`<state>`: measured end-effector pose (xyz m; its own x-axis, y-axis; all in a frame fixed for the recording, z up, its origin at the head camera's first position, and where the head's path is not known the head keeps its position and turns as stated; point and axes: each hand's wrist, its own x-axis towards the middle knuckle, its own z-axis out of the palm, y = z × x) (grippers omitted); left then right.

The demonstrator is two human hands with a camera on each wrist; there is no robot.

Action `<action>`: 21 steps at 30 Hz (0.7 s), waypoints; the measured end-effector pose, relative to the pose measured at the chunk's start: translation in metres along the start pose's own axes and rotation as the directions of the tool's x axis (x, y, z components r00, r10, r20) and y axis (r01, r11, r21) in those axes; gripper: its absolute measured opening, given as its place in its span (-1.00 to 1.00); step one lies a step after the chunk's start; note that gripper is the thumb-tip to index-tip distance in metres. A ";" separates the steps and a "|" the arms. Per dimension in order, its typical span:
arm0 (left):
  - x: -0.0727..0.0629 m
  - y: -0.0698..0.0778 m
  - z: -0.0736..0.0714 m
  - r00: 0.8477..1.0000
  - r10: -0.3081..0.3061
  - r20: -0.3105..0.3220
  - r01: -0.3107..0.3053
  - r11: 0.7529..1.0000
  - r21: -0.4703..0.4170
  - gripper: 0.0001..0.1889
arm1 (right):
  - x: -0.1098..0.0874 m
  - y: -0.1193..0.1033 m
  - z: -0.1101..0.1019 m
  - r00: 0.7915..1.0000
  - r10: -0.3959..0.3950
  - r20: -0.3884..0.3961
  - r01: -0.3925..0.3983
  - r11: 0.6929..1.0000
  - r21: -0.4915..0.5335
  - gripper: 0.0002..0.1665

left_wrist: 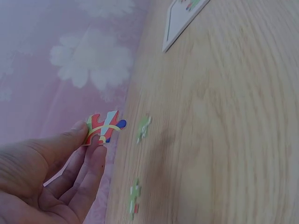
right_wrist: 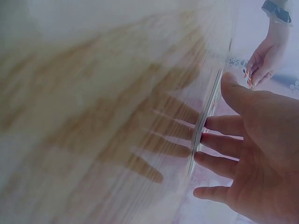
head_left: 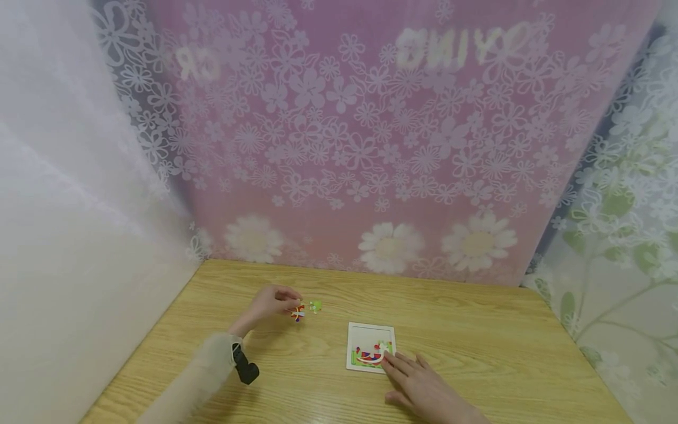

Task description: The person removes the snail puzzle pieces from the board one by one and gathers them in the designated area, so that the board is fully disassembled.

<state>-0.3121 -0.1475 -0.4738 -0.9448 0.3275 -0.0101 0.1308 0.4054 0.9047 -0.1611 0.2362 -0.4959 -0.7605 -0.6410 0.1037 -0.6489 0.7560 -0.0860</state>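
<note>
My left hand [head_left: 272, 301] pinches a jigsaw piece [left_wrist: 105, 127] coloured red, white, yellow and blue between thumb and fingers, raised above the table. Beyond it on the wood lie two loose green-and-white puzzle pieces, one piece [left_wrist: 144, 128] nearer the held one and another piece [left_wrist: 134, 198] lower in the left wrist view. My right hand [head_left: 421, 386] has its fingers extended, with fingertips at the lower right edge of the white puzzle tray [head_left: 349, 347]. Inside that tray, joined pieces [head_left: 371, 357] in red, green, white and blue fill the lower part.
The wooden table [head_left: 312, 388] runs back to a pink flowered curtain [head_left: 339, 147]. A pale wall [head_left: 79, 194] stands at the left, and a leafy patterned cloth [head_left: 625, 253] hangs at the right. A black wrist camera [head_left: 245, 365] sticks out from the left sleeve.
</note>
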 end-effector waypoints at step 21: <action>-0.013 -0.030 -0.011 0.997 -0.029 -0.071 0.044 0.978 0.205 -0.87 | 0.001 0.001 0.004 1.000 -0.007 -0.017 0.007 1.000 -0.021 -0.24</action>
<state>-0.3068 -0.1733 -0.4965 -0.9672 0.2538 -0.0064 0.1484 0.5855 0.7970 -0.1626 0.2364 -0.4995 -0.7555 -0.6438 0.1215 -0.6533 0.7544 -0.0644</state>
